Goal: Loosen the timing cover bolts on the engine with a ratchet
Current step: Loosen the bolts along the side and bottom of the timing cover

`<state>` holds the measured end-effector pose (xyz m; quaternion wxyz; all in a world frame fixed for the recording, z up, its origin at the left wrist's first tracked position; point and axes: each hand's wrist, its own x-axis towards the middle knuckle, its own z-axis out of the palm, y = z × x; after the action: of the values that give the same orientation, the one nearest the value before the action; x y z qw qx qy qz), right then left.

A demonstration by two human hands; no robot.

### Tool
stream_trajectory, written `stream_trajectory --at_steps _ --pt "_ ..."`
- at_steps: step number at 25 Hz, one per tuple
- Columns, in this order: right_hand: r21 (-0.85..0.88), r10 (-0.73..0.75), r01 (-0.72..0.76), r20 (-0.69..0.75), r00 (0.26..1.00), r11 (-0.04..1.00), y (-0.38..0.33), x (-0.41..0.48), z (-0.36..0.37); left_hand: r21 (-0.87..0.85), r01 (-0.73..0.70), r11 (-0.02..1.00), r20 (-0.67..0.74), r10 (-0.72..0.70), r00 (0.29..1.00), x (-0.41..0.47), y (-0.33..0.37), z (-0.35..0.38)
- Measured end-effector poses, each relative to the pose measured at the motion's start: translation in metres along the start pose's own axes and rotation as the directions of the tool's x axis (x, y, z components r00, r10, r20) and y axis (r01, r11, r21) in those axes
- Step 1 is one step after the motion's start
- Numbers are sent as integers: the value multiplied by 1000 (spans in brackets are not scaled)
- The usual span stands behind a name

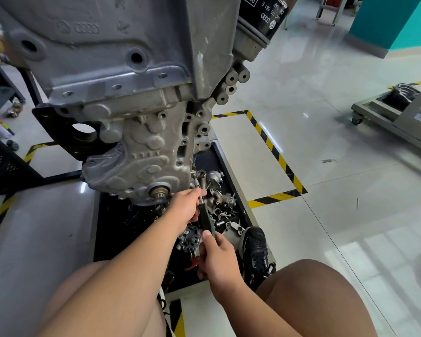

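- Black grip of the ratchet (pixel 206 221) sits in both hands. The right hand (pixel 218 256) curls round its lower end with the thumb on top, and the left hand (pixel 186 206) pinches the metal shank higher up.
- Its head reaches the lower right edge of the timing cover (pixel 141 164) on the engine (pixel 112 57). It seems seated on a bolt there, though the socket is too small to be sure.
- The step in hand looks like breaking one edge bolt loose. The next move calls for a firm swing of the handle from the right hand, with the left holding the head square.
- Below, a black tray (pixel 114 222) holds loose metal parts (pixel 216 198): housings, brackets and small bolts.
- A black shoe (pixel 255 249) sits at the tray's right rim.
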<state>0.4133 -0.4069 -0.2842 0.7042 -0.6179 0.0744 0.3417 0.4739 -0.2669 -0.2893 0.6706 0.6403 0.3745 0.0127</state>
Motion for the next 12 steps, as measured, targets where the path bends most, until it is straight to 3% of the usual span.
stream_trajectory --at_steps 3,5,7,8,10,12 --pt "-238 -119 104 -52 991 966 8 3 2 10 32 999 -3 -32 999 -4 1 1" --pt "-497 -240 182 -54 969 848 11 4 -1 54 34 998 12 -35 999 -6 2 0" --pt "-541 -293 202 -86 952 816 7 7 -5 127 28 991 46 -34 998 -11 3 -2" --pt "-472 -268 178 -130 955 863 3 10 -8 157 34 987 76 -47 996 -14 3 -3" --pt "-115 -60 39 -190 980 993 -5 13 -11 197 57 979 169 -92 981 -22 3 -4" --pt "266 199 -180 -50 979 947 -12 11 -9 251 67 966 245 -130 961 -27 4 -6"
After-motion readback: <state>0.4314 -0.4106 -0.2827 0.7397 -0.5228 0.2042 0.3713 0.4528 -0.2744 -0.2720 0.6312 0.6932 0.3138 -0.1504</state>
